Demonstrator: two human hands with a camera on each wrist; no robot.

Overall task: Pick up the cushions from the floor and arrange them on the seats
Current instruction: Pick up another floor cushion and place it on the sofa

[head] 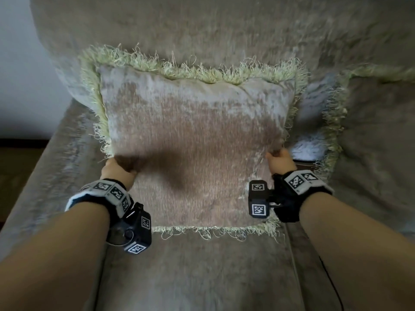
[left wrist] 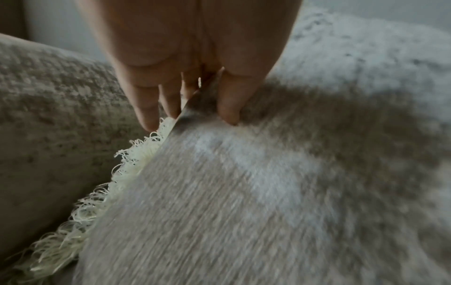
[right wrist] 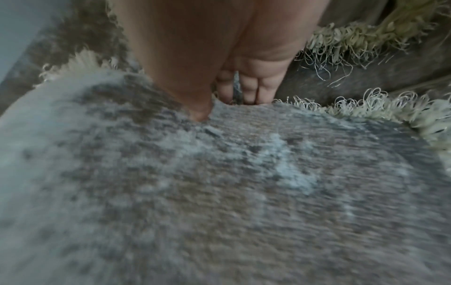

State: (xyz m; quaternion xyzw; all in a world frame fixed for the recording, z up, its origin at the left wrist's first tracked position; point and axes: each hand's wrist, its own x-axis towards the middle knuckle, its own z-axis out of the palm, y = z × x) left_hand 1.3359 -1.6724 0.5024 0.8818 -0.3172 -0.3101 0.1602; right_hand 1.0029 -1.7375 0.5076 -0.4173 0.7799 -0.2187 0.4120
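Observation:
A beige velvet cushion [head: 197, 140] with a pale green fringe leans toward the backrest of a sofa seat [head: 197, 265]. My left hand [head: 118, 170] grips its left edge, thumb on the front face and fingers behind, as the left wrist view shows at the cushion [left wrist: 244, 192] under my left hand [left wrist: 195, 100]. On the other side my right hand [head: 279, 160] pinches the right edge the same way; the right wrist view shows my right hand [right wrist: 219, 96] with thumb pressed into the cushion [right wrist: 219, 192]. A second fringed cushion [head: 370, 135] sits to the right.
The sofa's beige backrest [head: 213, 30] rises behind the cushion and its left armrest [head: 45, 176] runs along the left. A white wall [head: 20, 75] and dark floor [head: 13, 167] lie beyond the armrest. A pale fluffy patch [head: 312, 122] shows between the two cushions.

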